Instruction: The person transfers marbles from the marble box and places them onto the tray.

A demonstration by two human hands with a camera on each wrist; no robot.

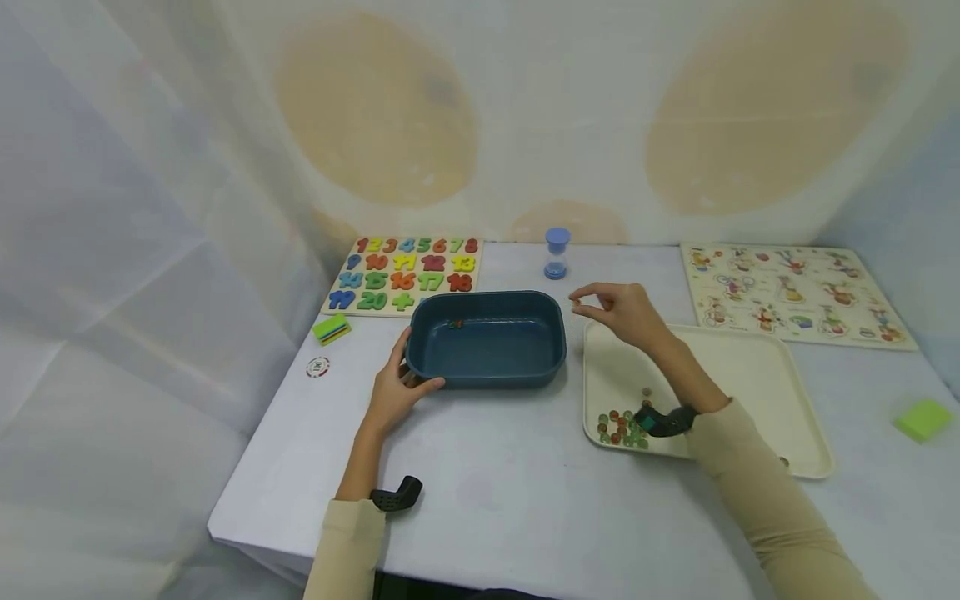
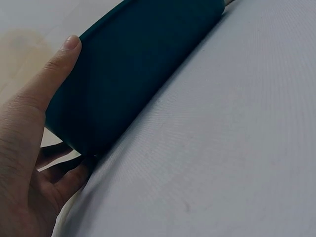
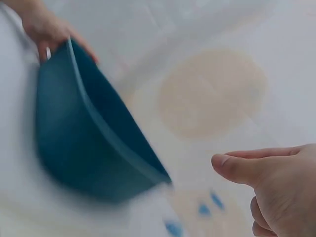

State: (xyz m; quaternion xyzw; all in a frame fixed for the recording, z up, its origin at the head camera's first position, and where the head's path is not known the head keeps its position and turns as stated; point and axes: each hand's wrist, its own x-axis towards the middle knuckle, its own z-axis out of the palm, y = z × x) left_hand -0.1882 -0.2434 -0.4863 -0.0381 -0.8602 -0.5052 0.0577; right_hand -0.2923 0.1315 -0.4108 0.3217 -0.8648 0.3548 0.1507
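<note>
A dark teal rectangular basin [image 1: 487, 381] sits on the white table, with a few small reddish and green pieces [image 1: 456, 323] inside near its back wall. My left hand [image 1: 393, 392] grips its left front corner, thumb along the front wall and fingers round the side; the left wrist view shows this hand [image 2: 34, 148] close up. To the right of the basin, my right hand [image 1: 628, 315] is raised, thumb and forefinger pinching a tiny brownish glass bead [image 1: 575, 306]. In the right wrist view the fingertips of that hand [image 3: 276, 185] hide the bead.
A cream tray [image 1: 727, 367] under my right forearm holds several green and red glass beads [image 1: 622, 429]. Behind stand a number puzzle board [image 1: 390, 271], a blue sand timer [image 1: 556, 254] and a picture puzzle board [image 1: 802, 292]. Sticky notes [image 1: 332, 329], a round chip [image 1: 317, 367] and a green block [image 1: 922, 419] lie around.
</note>
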